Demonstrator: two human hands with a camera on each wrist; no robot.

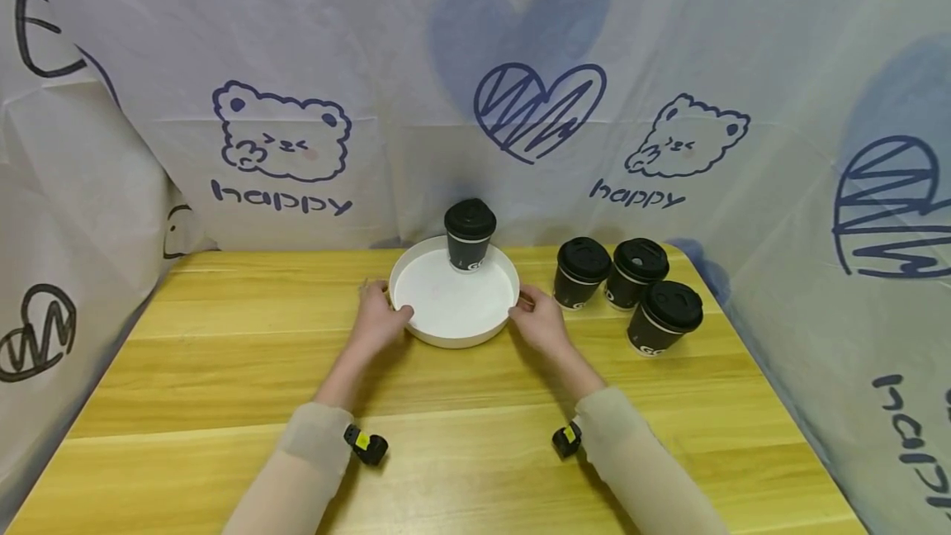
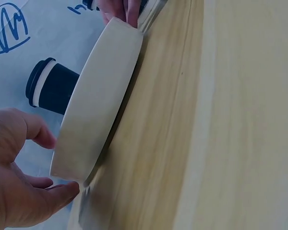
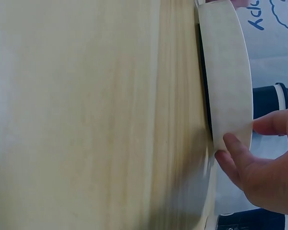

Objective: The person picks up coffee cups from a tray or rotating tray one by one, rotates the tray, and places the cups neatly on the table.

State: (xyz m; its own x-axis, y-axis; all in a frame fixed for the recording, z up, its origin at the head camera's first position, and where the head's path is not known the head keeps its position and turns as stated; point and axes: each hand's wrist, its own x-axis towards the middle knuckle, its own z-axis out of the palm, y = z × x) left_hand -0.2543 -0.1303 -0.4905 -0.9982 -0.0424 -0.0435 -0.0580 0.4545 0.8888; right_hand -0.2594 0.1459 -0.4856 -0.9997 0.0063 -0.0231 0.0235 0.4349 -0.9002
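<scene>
A round white tray point(image 1: 446, 308) with a low wall is at the far middle of the wooden table. One black lidded paper coffee cup point(image 1: 470, 248) stands upright inside it, near the back rim. My left hand point(image 1: 381, 322) grips the tray's left side; in the left wrist view its thumb is at the upper rim and fingertips point(image 2: 67, 191) are at the lower edge. Opposite, my right hand point(image 1: 541, 320) holds the right side, with fingers point(image 3: 235, 146) on the outer wall and lower edge. Dark shadow shows along the tray's underside in both wrist views.
Right of the tray, three more black lidded cups stand close together: a left one point(image 1: 582, 272), a back one point(image 1: 636, 272) and a front one point(image 1: 664, 318). A printed cloth point(image 1: 416, 172) hangs behind the table point(image 1: 475, 469) and along its sides.
</scene>
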